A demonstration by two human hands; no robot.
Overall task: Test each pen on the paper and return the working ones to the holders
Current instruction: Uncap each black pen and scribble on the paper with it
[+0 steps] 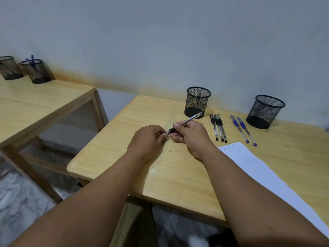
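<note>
My right hand (191,134) grips a black pen (188,120) by its barrel, above the middle of the wooden table (135,157). My left hand (149,138) pinches the pen's tip end; the tip or cap is hidden in its fingers. Three black pens (219,127) lie side by side to the right, and two blue pens (243,129) lie beyond them. Two black mesh holders stand at the back, one (198,101) behind my right hand, another (265,111) further right. The white paper (263,172) with small scribbles lies at the right.
A second wooden table (35,104) stands to the left across a gap. On it are two more mesh holders, one (38,71) with blue pens and one (8,67) at the frame's edge. A grey wall runs behind both tables.
</note>
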